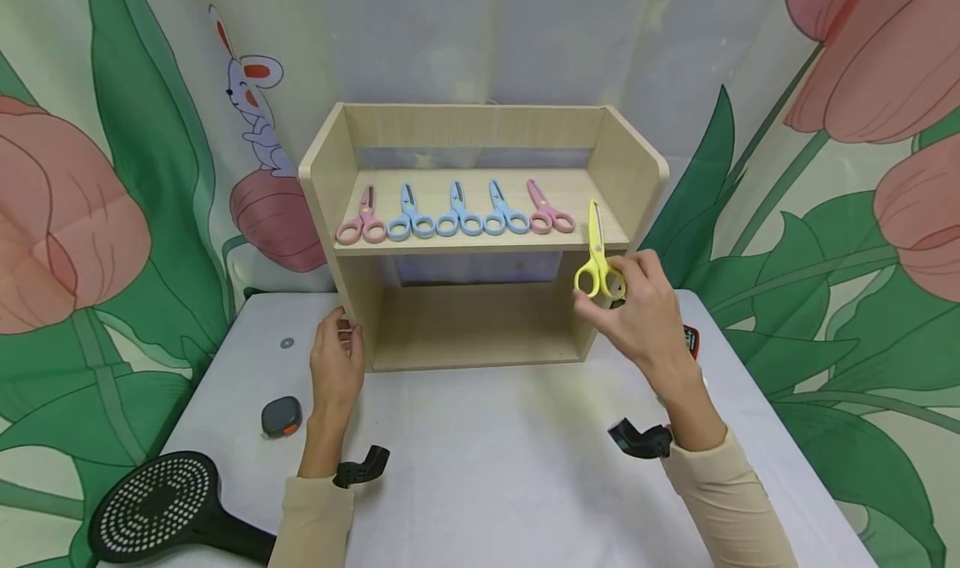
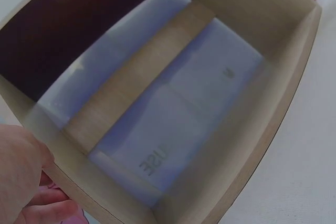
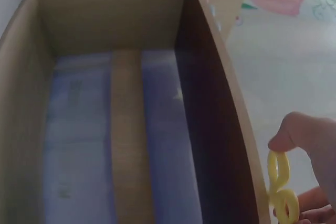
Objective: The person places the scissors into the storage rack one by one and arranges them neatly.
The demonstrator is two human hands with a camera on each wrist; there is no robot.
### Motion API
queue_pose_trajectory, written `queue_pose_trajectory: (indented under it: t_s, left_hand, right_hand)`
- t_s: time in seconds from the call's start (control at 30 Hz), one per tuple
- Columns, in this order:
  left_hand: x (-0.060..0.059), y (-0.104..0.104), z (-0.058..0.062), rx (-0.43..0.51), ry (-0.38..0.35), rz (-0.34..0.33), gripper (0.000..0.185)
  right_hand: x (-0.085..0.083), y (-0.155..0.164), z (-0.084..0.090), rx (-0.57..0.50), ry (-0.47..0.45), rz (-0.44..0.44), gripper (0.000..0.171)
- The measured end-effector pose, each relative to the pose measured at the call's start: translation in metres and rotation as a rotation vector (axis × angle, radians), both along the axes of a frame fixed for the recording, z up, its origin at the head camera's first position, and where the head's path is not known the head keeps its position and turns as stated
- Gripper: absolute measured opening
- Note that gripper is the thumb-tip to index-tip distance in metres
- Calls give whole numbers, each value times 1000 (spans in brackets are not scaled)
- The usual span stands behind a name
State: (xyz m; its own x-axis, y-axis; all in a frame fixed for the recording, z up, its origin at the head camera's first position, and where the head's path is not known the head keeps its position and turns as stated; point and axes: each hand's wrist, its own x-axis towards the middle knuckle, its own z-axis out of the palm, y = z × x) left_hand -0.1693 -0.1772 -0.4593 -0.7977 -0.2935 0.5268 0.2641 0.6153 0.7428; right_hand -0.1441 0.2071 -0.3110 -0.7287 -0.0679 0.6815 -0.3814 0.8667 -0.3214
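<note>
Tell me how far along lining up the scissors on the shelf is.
Five scissors already lie in a row on the wooden shelf: pink, three blue, pink. The right hand holds the yellow scissors at the shelf's right end, not yet laid down. The left hand steadies the shelf's left side. No other loose scissors are visible, so this looks like the last pair.

Bright, even, diffuse light in the head view; soft faint shadows under the wooden shelf point(image 1: 480, 243) and hands. Sharp at centre, wide-angle bowing toward the edges. Both wrist views soft and hazy, close surfaces out of focus; shelf interior dim, one side panel point(image 3: 210, 129) in deep shadow. No hard glare.
</note>
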Motion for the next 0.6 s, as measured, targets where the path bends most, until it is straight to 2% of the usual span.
queue_pose_trajectory:
  t_s: [0.13, 0.43, 0.6]
  left_hand:
    - [1, 0, -2, -6, 4, -2, 38]
    - [1, 0, -2, -2, 6, 2, 39]
    - [1, 0, 1, 7, -12, -1, 40]
  right_hand:
    - [-17, -2, 11, -30, -93, -75, 55]
    - [-41, -12, 16, 97, -114, -201, 50]
    - [-53, -12, 19, 115, -168, -209, 54]
